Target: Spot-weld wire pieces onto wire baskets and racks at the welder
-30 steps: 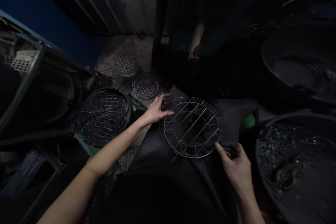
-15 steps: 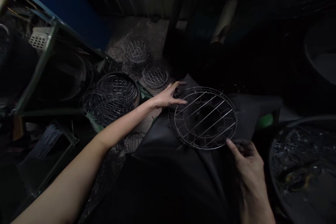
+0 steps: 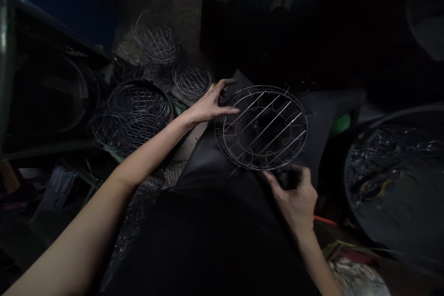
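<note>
A round wire rack (image 3: 261, 127) with straight bars and curly loops inside its rim lies on the dark cloth (image 3: 204, 166) over my lap. My left hand (image 3: 210, 103) grips its far left rim, fingers curled over the wire. My right hand (image 3: 294, 193) pinches the near rim from below, fingers closed on it. Both forearms reach in from the bottom of the view.
Several round wire baskets (image 3: 138, 111) are piled on the floor to the left, with smaller wire baskets (image 3: 192, 78) further back. A large dark tub (image 3: 395, 171) with wire scraps stands at the right. A metal frame (image 3: 41, 83) runs along the left. The scene is very dim.
The rack has stayed in both hands. My right hand has slid left along the near rim. The view has tilted down and shifted.
</note>
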A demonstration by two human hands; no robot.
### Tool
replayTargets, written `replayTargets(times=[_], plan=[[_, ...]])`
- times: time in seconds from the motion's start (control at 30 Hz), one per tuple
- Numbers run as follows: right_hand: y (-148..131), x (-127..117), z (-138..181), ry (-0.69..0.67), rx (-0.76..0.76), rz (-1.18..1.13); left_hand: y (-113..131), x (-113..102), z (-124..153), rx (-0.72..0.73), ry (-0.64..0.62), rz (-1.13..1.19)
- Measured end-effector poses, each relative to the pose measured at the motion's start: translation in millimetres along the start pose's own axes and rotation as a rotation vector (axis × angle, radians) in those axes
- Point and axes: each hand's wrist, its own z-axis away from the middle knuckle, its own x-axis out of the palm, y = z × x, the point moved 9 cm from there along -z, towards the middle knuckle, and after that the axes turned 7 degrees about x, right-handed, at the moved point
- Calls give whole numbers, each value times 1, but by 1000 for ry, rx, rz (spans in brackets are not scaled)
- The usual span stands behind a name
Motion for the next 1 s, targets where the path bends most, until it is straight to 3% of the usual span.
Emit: replayTargets(times=[0.3, 0.5, 0.77, 1.0], plan=[[-17, 11, 6, 5, -171, 68, 7, -7, 4, -6, 127, -13], [-30, 11, 10, -17, -316, 15, 21, -9, 1, -23, 111, -6], [14, -15, -11, 104, 108, 40, 19, -8, 2, -33, 107, 5], [20, -10, -22, 50, 152, 25, 25, -9, 4, -54, 72, -23]])
